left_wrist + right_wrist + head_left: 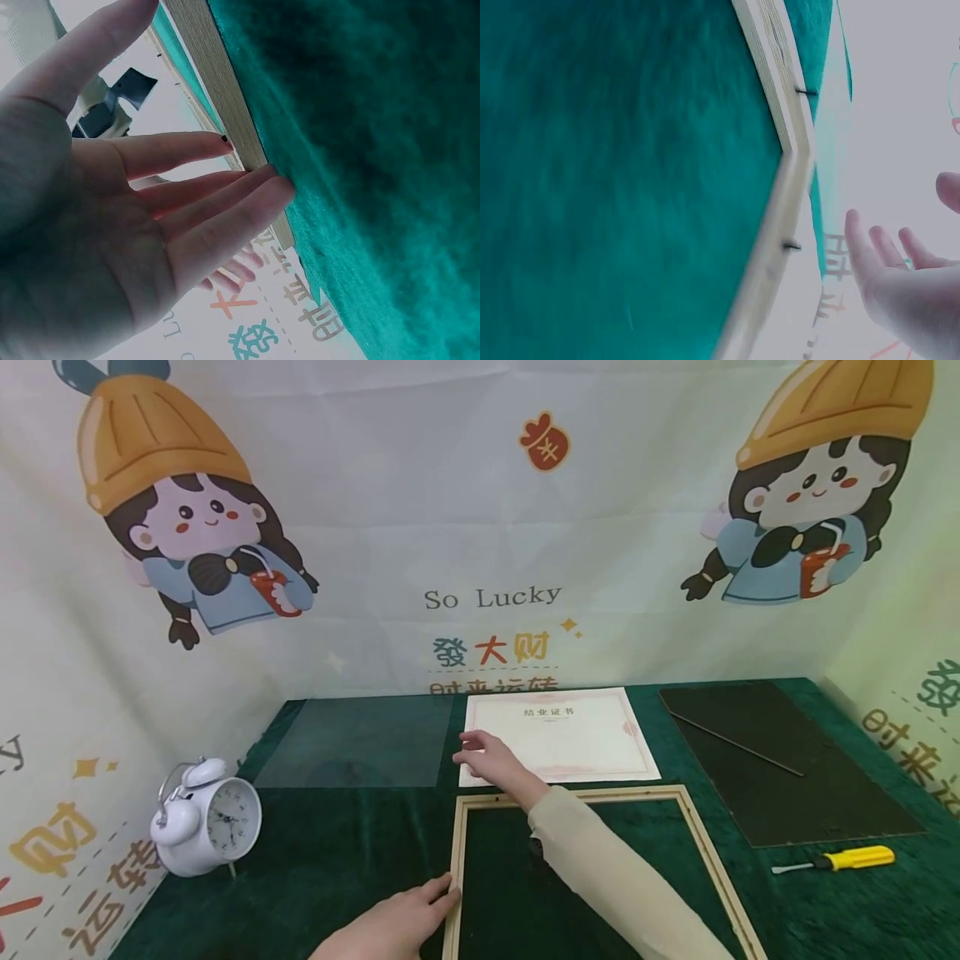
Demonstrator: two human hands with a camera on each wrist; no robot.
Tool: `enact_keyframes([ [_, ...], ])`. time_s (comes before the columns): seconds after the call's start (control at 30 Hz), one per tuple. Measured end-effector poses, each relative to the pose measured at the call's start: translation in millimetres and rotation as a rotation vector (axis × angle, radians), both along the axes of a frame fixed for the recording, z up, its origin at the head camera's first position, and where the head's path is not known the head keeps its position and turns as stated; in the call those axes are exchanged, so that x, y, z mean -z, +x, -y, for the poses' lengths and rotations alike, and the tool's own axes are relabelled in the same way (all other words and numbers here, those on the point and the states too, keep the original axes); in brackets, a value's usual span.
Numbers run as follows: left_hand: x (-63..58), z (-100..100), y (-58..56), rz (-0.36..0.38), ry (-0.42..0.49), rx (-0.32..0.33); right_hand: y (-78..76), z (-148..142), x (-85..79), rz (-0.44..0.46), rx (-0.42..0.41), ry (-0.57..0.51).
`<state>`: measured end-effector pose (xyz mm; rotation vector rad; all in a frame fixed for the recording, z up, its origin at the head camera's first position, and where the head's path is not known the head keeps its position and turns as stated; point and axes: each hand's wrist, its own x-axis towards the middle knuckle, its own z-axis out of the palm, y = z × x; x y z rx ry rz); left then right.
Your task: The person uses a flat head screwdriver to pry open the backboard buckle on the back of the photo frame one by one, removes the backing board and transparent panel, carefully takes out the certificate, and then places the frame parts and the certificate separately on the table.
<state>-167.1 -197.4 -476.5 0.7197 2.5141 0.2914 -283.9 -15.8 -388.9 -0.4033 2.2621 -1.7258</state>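
A light wooden picture frame (pixel 622 794) lies on the green cloth in front of the person. At its left bar, the left hand (pixel 397 918) rests with fingertips touching the outer edge; the left wrist view shows those fingers fairly straight against the wood (pixel 225 82). The right hand (pixel 498 764) hovers over the left part of a certificate sheet (pixel 577 743), its fingers loosely bent and holding nothing. Its forearm crosses above the frame. Small dark tabs (pixel 791 246) stick out from the frame in the right wrist view.
Left of the certificate lies a clear sheet (pixel 360 743). A white alarm clock (pixel 206 818) stands at the left edge. On the right are a black backing board (pixel 817 793) with a thin rod (pixel 738 743) on it and a yellow-handled screwdriver (pixel 858 858). Printed fabric walls surround the table.
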Motion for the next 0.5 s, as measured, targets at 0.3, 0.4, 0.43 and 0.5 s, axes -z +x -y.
enact_keyframes([
  [0.3, -72.8, -25, 27.5, 0.028, -0.019, -0.099, 3.6, -46, -20.4, -0.142, -0.12, 0.235],
  [0.4, -89.4, -26, 29.7, 0.026, 0.049, -0.14, 8.7, -65, -23.7, -0.208, -0.169, 0.314],
  [0.43, -92.3, -25, 28.6, 0.006, 0.07, -0.137, 11.0, -72, -24.1, -0.236, -0.187, 0.347],
  [0.5, -94.9, -22, 23.3, -0.059, 0.103, -0.11, 14.6, -87, -22.3, -0.307, -0.228, 0.416],
])
